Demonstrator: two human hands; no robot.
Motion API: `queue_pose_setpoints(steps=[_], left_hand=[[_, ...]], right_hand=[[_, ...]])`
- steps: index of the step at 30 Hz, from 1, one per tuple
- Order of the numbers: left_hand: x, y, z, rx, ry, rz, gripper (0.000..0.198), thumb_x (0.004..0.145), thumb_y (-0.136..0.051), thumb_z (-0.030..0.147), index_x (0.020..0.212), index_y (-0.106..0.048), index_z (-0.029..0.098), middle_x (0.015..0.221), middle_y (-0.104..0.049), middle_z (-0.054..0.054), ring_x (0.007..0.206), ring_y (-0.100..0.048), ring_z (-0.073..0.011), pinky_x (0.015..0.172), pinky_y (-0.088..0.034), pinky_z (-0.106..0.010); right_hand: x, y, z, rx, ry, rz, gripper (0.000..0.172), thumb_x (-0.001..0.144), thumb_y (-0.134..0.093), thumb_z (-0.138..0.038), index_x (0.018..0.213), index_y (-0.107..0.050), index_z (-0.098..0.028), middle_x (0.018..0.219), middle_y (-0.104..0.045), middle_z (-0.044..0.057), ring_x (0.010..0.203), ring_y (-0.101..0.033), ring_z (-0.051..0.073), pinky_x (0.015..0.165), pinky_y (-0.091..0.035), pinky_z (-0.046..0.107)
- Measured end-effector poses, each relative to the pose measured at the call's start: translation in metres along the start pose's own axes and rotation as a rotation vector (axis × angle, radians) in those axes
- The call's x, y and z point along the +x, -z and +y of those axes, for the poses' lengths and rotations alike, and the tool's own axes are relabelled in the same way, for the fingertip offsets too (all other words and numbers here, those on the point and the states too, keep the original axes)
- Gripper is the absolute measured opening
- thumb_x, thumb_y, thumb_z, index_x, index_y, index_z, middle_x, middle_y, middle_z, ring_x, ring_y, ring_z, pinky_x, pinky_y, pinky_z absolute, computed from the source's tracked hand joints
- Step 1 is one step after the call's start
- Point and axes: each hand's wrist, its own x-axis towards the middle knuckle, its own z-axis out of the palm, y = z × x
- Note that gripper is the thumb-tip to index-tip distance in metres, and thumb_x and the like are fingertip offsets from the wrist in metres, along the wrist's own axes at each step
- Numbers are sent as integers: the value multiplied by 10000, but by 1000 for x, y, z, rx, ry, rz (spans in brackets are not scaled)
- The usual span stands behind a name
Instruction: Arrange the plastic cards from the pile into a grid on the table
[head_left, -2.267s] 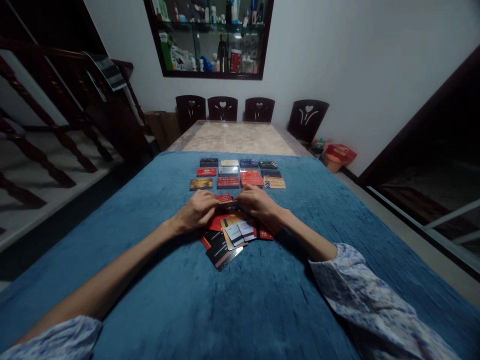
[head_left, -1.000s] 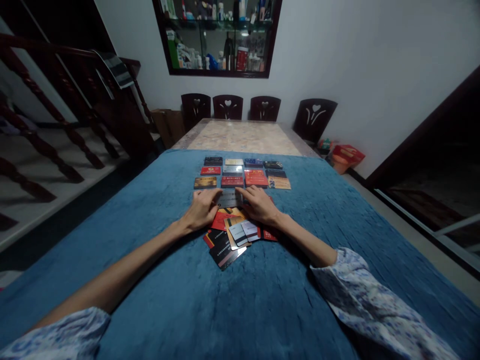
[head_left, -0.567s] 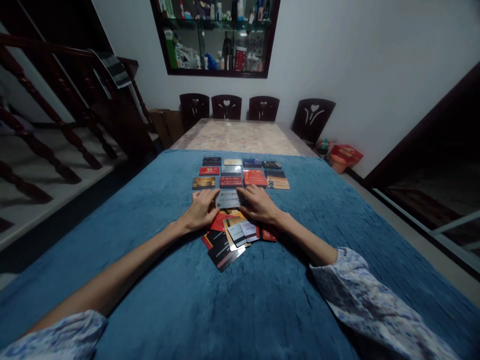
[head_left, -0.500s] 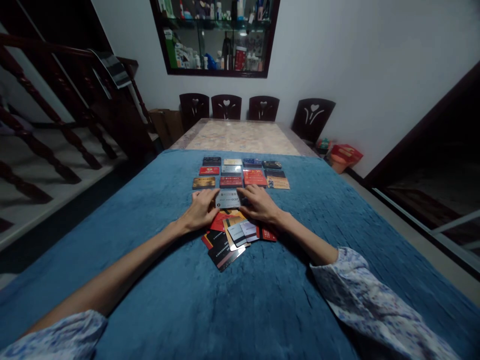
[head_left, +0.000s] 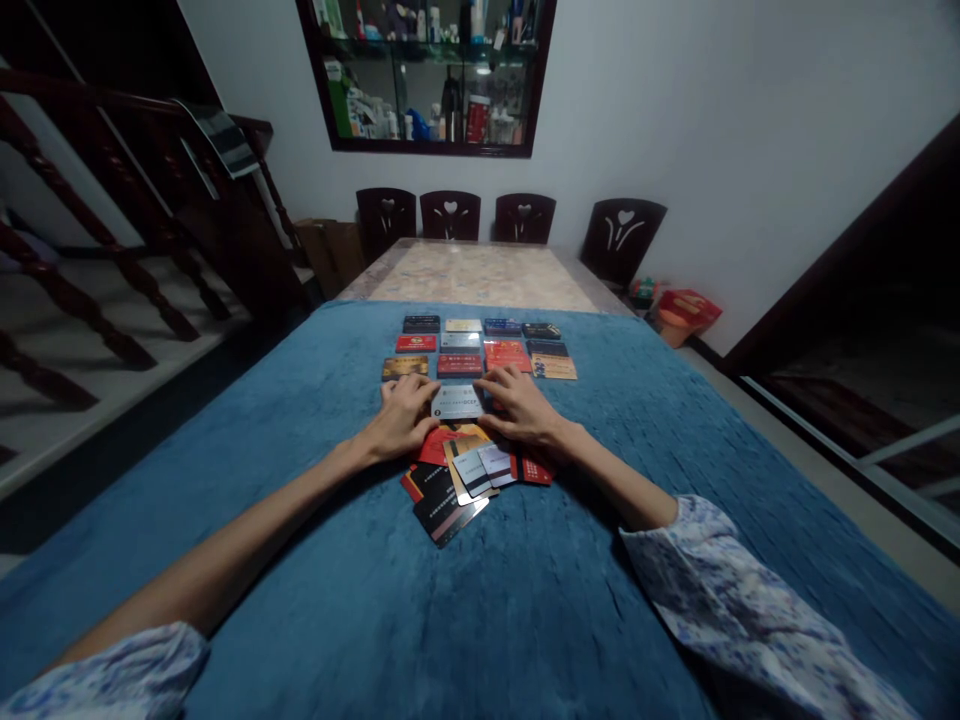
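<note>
A silver bank card (head_left: 457, 402) lies level between my two hands, its printed face up. My left hand (head_left: 401, 415) closes on the card's left edge with thumb and fingers. On its right edge, my right hand (head_left: 521, 408) grips in the same way. Just below the card, a loose fan of overlapping cards spreads out: a red card (head_left: 433, 446), a black card (head_left: 450, 518), a pale card (head_left: 471, 470) and several others. Beyond my hands, cards lie in rows, among them a gold card (head_left: 406, 367) and a dark red card (head_left: 460, 366).
A blue cloth (head_left: 300, 560) covers the near part of the table; the stone tabletop (head_left: 480, 270) shows behind it. Several dark chairs (head_left: 622, 240) stand at the far end. A wooden railing (head_left: 112, 230) runs along the left, with a cardboard box (head_left: 330, 255) near it.
Both hands keep their hold on the silver card, which stays in nearly the same place. The whole view has shifted very slightly.
</note>
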Motion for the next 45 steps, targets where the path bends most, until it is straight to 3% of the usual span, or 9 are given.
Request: queue_pose_setpoints(steps=[10,23,29,45], left_hand=[[7,3,0,14,-18,-37,479,834,-631,252,1309,-600,209,1240,-600,-128,1191,-539,-328,1065,-330,-592],[31,6,-8,49,-33,-40,415,835,-622,257,1247,-627,205,1204,-611,-117,1184,-527,-323,1070,-322,-585],[47,11,-8,93,59,-98,469,829,-619,272,1292,-618,196,1259,-597,-124,1223,-515,-324,1094,-316,-568],[89,10,-27,145,157,-154,489,837,-610,293,1313,-618,182,1321,-569,-140,1280,-483,-336,1098,-322,-547]], right_hand=[[3,0,5,-21,0,-23,529,897,-659,-420,1379,-610,-207,1272,-605,167,1139,-478,329,934,-449,506],[20,16,20,-53,5,-71,528,903,-650,-436,1375,-619,-202,1222,-625,156,1118,-469,316,927,-434,486],[32,26,25,-71,-55,-148,569,906,-617,-503,1382,-625,-192,1254,-613,168,1152,-445,332,939,-415,487],[72,40,32,-168,-210,-279,506,897,-649,-397,1364,-619,-206,1381,-577,157,1256,-423,347,964,-419,464]])
